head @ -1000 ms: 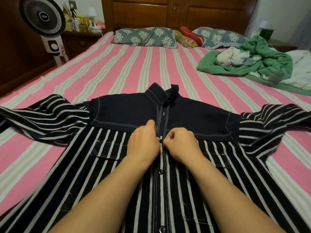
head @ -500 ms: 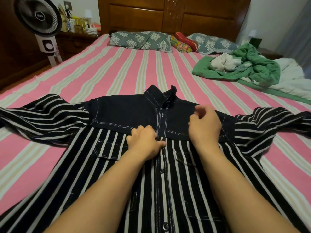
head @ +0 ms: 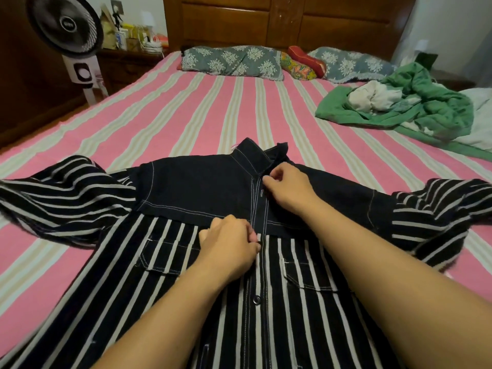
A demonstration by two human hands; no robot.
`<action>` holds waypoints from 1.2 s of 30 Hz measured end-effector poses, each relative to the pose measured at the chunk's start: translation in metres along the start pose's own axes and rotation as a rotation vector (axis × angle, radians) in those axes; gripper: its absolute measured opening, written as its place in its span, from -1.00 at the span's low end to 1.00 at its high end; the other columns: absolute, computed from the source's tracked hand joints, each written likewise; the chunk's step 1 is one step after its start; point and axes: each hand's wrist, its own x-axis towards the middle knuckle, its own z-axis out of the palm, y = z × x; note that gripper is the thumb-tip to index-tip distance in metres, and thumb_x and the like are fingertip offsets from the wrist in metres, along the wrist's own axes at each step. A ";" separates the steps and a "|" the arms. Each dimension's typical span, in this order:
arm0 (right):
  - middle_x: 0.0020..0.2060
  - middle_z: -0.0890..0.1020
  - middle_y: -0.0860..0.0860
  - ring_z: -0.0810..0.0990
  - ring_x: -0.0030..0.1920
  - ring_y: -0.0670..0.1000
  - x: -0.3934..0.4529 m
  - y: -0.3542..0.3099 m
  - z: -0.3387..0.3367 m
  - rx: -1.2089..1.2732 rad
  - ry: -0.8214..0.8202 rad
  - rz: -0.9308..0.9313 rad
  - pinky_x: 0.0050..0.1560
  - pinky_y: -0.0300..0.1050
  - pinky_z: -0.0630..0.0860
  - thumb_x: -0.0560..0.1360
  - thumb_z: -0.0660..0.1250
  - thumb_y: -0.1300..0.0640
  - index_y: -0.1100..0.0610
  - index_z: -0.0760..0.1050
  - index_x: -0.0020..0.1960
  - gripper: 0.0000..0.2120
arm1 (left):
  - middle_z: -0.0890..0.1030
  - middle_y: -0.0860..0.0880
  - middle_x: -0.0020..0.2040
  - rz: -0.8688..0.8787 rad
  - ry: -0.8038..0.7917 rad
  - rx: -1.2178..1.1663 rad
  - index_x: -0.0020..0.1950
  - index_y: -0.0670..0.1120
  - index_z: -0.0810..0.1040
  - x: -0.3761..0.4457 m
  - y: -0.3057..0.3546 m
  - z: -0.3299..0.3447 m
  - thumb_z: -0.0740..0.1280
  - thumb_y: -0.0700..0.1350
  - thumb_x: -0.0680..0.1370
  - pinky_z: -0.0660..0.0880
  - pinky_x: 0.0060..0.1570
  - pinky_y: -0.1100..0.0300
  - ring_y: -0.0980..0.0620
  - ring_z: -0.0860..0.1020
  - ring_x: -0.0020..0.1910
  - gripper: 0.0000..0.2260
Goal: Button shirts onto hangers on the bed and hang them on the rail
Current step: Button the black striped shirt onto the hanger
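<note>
A dark navy shirt (head: 202, 187) with black-and-white striped body and sleeves lies face up on the bed, its sleeves spread to both sides and its collar pointing away from me. My left hand (head: 229, 246) rests on the placket at chest height, fingers curled and pinching the fabric edge. My right hand (head: 287, 187) is higher up, just below the collar, with thumb and fingers pinching the placket there. One dark button (head: 256, 299) is closed lower down. No hanger can be seen; it may be hidden inside the shirt.
The bed (head: 186, 118) has a pink and white striped sheet. A heap of green and white clothes (head: 399, 102) lies at the right. Pillows (head: 231, 62) line the wooden headboard. A standing fan (head: 66, 27) and a cluttered nightstand (head: 127, 62) are at the far left.
My right hand has left the chest-level button and moved up to the placket just under the collar. My left hand stayed at chest height on the placket.
</note>
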 end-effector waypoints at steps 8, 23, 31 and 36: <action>-0.13 0.67 0.13 0.66 -0.31 0.08 0.043 0.028 0.015 0.370 -0.053 0.236 -0.27 0.00 0.64 0.49 0.45 0.11 0.21 0.57 0.01 -0.81 | 0.50 0.16 -0.06 0.067 -0.010 -0.077 -0.14 0.11 0.63 -0.002 -0.002 0.000 0.31 0.13 0.60 0.30 0.26 0.09 0.14 0.39 0.15 -0.81; -0.13 0.71 0.17 0.71 -0.19 0.15 0.042 0.042 -0.024 0.961 -0.266 0.311 -0.16 0.14 0.69 0.63 0.20 0.38 0.21 0.54 0.06 -0.82 | 0.61 0.10 -0.16 -0.001 0.158 -0.014 -0.06 -0.01 0.59 0.106 0.035 -0.045 0.34 -0.08 0.61 0.50 -0.18 0.21 0.10 0.57 -0.16 -0.93; -0.15 0.71 0.15 0.68 -0.36 0.03 0.051 0.037 -0.005 0.766 -0.272 0.294 -0.32 -0.08 0.65 0.58 0.36 0.26 0.24 0.56 0.14 -0.86 | 0.65 0.05 -0.23 0.112 -0.070 -0.027 -0.07 0.01 0.62 0.124 0.005 -0.030 0.44 0.02 0.56 0.45 -0.25 0.31 0.24 0.53 -0.33 -0.90; -0.31 0.64 0.06 0.56 -0.39 0.05 0.033 0.013 -0.004 0.236 -0.207 0.181 -0.34 -0.06 0.57 0.43 0.49 -0.20 0.16 0.60 -0.11 -0.60 | 0.59 0.04 -0.22 0.192 -0.055 0.203 -0.19 0.01 0.55 0.122 0.008 -0.020 0.39 -0.08 0.52 0.55 -0.15 0.07 0.06 0.57 -0.22 -0.90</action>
